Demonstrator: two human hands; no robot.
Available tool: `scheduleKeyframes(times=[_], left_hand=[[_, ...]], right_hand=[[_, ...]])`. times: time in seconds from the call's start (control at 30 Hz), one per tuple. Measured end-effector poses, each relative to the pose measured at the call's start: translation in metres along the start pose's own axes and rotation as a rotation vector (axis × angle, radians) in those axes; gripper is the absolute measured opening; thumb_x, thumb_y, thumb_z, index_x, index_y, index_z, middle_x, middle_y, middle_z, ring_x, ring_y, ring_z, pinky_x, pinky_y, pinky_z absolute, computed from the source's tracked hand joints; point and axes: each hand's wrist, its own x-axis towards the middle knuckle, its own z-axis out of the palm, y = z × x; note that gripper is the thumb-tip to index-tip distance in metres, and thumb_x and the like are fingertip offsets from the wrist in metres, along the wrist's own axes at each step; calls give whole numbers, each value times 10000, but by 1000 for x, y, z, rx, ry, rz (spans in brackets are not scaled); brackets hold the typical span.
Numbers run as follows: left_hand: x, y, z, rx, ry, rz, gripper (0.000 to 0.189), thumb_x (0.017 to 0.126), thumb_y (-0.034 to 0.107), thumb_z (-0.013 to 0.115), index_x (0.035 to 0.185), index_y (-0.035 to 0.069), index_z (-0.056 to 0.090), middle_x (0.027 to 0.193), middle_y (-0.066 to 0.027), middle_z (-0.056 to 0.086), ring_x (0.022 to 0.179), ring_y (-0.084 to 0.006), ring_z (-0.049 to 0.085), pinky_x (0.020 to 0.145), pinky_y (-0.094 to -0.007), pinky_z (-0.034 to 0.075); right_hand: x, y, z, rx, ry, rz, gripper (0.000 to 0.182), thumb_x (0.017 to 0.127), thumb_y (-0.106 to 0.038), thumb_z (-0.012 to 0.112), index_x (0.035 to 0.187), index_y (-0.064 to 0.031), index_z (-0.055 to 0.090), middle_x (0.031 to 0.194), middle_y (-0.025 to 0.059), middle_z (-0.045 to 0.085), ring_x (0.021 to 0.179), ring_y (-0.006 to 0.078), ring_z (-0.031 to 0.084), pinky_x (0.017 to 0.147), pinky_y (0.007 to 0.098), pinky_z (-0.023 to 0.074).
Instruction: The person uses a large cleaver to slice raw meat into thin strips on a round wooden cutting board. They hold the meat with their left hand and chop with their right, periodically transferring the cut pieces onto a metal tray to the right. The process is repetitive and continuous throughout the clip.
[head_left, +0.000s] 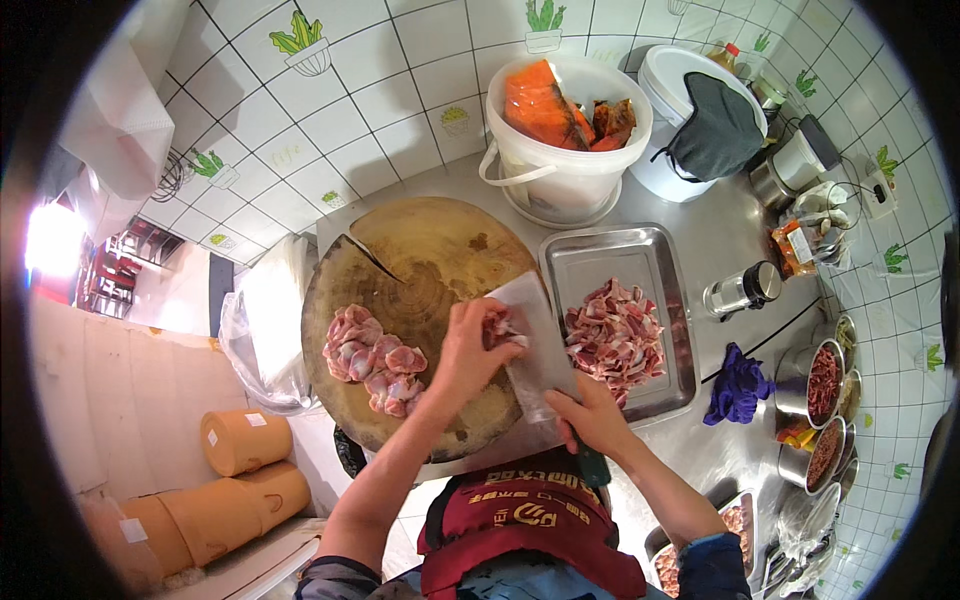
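Observation:
A round wooden chopping block (450, 232) with a crack at its upper left bears a pile of raw meat pieces (367, 356), which look like gizzards, at its left. My right hand (589, 412) grips the green handle of a cleaver (536, 337), its broad blade lying over the block's right edge. My left hand (476, 349) pinches cut meat (499, 330) against the blade. Right of the block, a rectangular steel tray (551, 255) holds a heap of sliced raw meat (615, 330).
Behind the tray stand a white bucket (562, 172) with orange packaging and a lidded bucket (667, 169) under a black cloth. To the right are a glass jar (731, 296), a purple cloth (737, 384) and steel bowls (795, 375) of ingredients. Meat-filled trays (752, 525) sit at lower right.

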Motion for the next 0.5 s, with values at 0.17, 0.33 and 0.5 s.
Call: scheduleKeyframes(times=[0.17,0.33,0.5], left_hand=[[6,42,84,-402,133,231,374,783,10,769,1108,49,588,1062,-112,517,891,-212,594,731,-312,540],[8,37,124,-166,-106,353,387,891,98,629,1271,62,567,1323,-215,530,1225,-394,518,1018,-438,451],[6,22,2,305,-10,232,310,895,165,626,1186,58,641,1249,-156,605,1191,-345,549,1014,-433,456]], right_hand=[[-65,0,-41,-536,418,-196,197,968,-194,617,909,-23,539,544,90,589,436,175,595,413,329,448],[-91,1,-73,-769,701,-200,194,996,-181,568,920,-16,498,512,107,557,411,214,597,385,350,429],[-85,-1,-63,-660,611,-172,193,991,-170,576,920,-8,499,528,119,563,416,228,601,388,351,422]])
